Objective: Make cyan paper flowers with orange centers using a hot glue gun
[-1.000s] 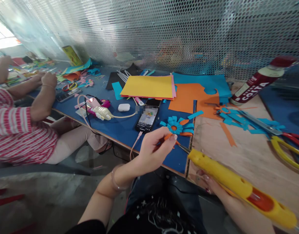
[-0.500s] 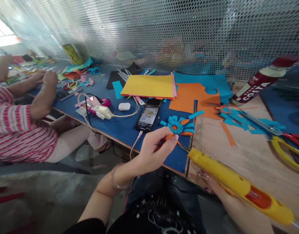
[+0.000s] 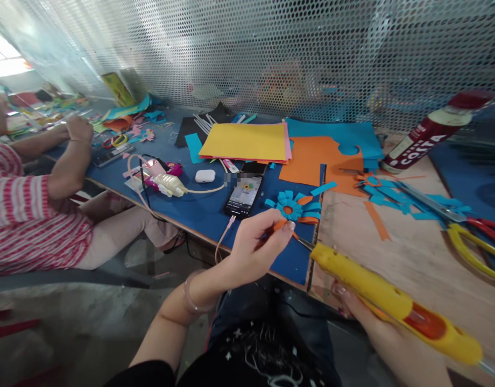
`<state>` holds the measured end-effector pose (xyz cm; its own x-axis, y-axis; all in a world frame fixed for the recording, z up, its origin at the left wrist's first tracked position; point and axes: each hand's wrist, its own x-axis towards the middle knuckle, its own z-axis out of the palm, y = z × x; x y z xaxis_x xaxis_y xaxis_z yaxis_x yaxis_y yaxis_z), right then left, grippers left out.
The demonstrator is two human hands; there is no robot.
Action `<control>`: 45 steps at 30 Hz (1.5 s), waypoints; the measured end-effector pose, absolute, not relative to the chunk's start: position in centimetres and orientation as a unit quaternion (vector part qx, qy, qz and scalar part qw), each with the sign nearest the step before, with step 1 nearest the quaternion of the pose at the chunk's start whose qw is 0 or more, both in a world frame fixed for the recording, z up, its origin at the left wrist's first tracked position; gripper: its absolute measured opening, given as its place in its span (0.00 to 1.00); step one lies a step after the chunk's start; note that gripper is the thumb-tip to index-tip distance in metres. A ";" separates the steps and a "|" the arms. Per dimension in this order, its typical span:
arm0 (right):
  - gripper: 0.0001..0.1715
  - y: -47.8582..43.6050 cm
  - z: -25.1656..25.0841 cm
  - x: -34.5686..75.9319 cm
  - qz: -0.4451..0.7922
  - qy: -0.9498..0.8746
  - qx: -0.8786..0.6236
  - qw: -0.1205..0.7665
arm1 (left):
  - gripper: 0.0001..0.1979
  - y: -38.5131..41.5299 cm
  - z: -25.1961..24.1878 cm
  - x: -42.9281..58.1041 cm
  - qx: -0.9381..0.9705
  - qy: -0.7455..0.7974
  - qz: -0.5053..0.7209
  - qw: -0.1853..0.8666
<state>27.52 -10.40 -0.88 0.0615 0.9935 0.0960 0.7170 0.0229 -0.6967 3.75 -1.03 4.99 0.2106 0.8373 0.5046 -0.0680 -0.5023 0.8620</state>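
My left hand (image 3: 259, 244) pinches a small orange paper piece (image 3: 278, 225) above the front of the blue table. A yellow hot glue gun (image 3: 364, 279) is gripped in my right hand (image 3: 368, 317), its metal nozzle pointing left at the orange paper; whether the tip touches is hard to tell. Just beyond my left fingertips lies a blue paper flower (image 3: 288, 207) with an orange centre, with a loose orange petal (image 3: 305, 200) and blue strips around it. A phone (image 3: 243, 196) with a lit screen rests to the left of the flower.
Yellow sheets (image 3: 245, 141), orange sheets (image 3: 304, 161) and blue sheets lie at the back. Scissors (image 3: 461, 220) and a Costa bottle (image 3: 429, 137) are on the right. A power strip (image 3: 170, 184) and an earbud case (image 3: 205, 176) lie left. A person in a striped shirt (image 3: 33, 215) sits farther left.
Both my hands, the orange paper and the glue gun stay almost where they were. At the left, the other person leans into view and one of their hands has shifted.
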 end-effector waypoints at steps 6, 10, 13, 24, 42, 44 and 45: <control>0.11 -10.8 -0.9 27.0 0.201 -0.625 -0.670 0.346 | 0.17 -1.0 5.0 3.8 0.666 0.295 0.555 0.401; 0.16 -10.0 -1.2 26.9 0.206 -0.630 -0.649 0.374 | 0.17 -1.0 5.0 3.8 0.666 0.300 0.551 0.402; 0.14 -9.7 -1.1 27.2 0.193 -0.640 -0.643 0.375 | 0.17 -1.0 5.1 3.8 0.668 0.300 0.552 0.398; 0.12 -10.4 -0.8 27.0 0.143 -0.661 -0.646 0.353 | 0.18 -1.0 5.2 3.9 0.662 0.305 0.548 0.411; 0.19 -10.9 -0.6 26.6 0.140 -0.691 -0.637 0.312 | 0.15 -1.0 4.9 3.9 0.620 0.301 0.537 0.487; 0.18 -10.8 -0.8 26.8 0.135 -0.691 -0.640 0.309 | 0.15 -1.0 4.9 3.9 0.613 0.292 0.541 0.496; 0.17 -10.8 -0.9 26.8 0.136 -0.688 -0.640 0.314 | 0.15 -0.9 4.9 3.9 0.610 0.288 0.541 0.501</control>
